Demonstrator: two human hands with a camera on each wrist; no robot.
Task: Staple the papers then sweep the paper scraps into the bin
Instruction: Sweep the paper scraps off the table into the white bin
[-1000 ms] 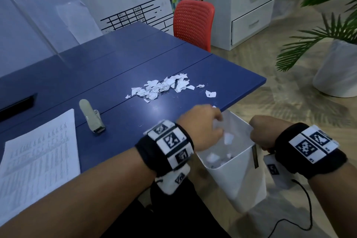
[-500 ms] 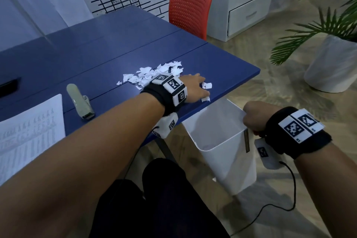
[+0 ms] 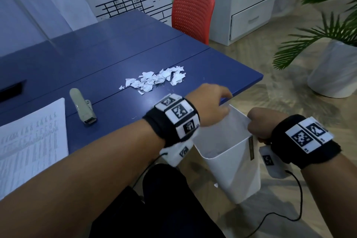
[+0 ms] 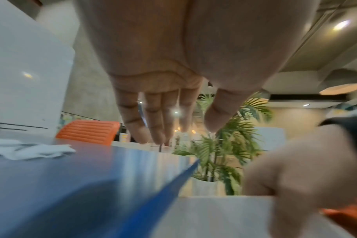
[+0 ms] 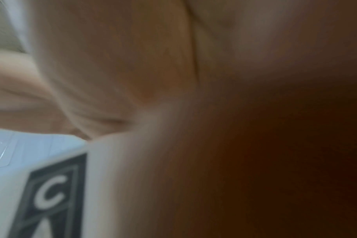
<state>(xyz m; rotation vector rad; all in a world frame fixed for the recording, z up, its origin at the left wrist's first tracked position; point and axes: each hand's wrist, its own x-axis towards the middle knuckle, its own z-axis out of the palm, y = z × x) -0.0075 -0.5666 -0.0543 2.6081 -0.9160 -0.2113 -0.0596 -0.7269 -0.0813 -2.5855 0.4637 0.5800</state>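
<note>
Most scraps (image 3: 154, 81) lie mid-frame on the bench (image 3: 212, 67); my right hand (image 3: 258, 123) grips the bin (image 3: 237, 170) rim below its edge. My left hand (image 3: 208, 106) hovers with relaxed fingers, empty. Sweeping is underway; next I reach the pile again.

blue table (image 3: 173, 48), white scraps (image 3: 154, 81), white bin (image 3: 237, 170), red chair (image 3: 193, 9)

Table (image 3: 96, 60) fills left and centre of the head view. Paper scraps (image 3: 154, 81) are heaped at frame centre, w/ stapler (image 3: 83, 109) to their lower left and papers (image 3: 29, 141) at the left edge. Bin (image 3: 231, 160) is held below the table's near edge, lower centre-right. Left hand (image 3: 208, 104) is placed over table edge and bin rim; right hand (image 3: 260, 125) grips rim's right side. Chair (image 3: 191, 11) is set behind the table, upper centre.
</note>
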